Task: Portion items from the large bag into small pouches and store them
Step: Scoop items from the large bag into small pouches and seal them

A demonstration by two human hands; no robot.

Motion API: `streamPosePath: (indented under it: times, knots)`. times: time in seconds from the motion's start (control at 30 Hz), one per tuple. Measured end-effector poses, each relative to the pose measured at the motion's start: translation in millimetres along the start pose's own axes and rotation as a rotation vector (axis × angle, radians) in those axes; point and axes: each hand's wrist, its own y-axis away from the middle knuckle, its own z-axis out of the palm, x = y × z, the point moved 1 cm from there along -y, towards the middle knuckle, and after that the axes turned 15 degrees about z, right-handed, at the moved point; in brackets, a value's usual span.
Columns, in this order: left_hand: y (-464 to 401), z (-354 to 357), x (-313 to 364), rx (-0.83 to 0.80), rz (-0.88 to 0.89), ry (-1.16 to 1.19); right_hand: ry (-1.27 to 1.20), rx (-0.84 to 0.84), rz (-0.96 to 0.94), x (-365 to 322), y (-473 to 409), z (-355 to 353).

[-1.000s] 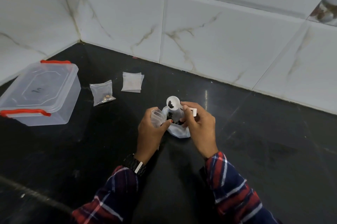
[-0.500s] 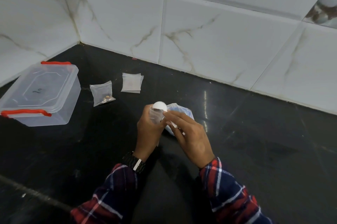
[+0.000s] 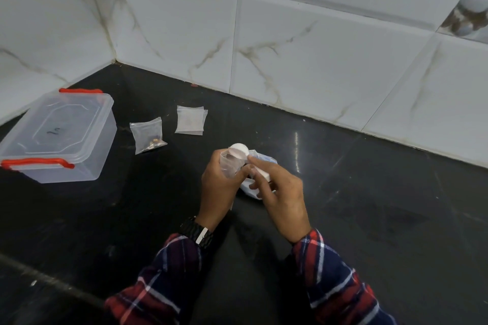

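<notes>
Left hand: fingers curled round a small clear pouch, held upright above the black table.
Right hand: pinches a white scoop, tipped over the pouch mouth.
Large bag: behind both hands.
Box: lidded, far left.

Home kitchen corner, black stone counter, marble-look wall tiles

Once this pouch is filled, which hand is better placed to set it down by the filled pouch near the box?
Left. The left hand already holds the small pouch and is nearer the filled pouch; the right hand is holding the white scoop.
</notes>
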Motion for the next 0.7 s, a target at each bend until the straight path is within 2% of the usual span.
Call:
streamPosePath:
  times: [0.07, 0.17, 0.4, 0.57, 0.7]
  knots:
    - [-1, 1, -3, 0.008, 0.001, -0.051, -0.124, 0.066, 0.13, -1, -5, -2]
    - [-1, 2, -10, -0.041, -0.062, -0.127, -0.051, 0.138, 0.2, 6, -14, -8]
    - [-2, 8, -26, -0.094, -0.211, -0.136, 0.319, 0.022, 0.168, 32, -28, -8]
    - [-7, 10, -28, -0.095, -0.233, -0.143, 0.539, -0.015, 0.091, 38, -32, 1]
    - [-8, 12, -31, -0.081, -0.251, -0.095, 0.64, -0.061, 0.105, 40, -34, 6]
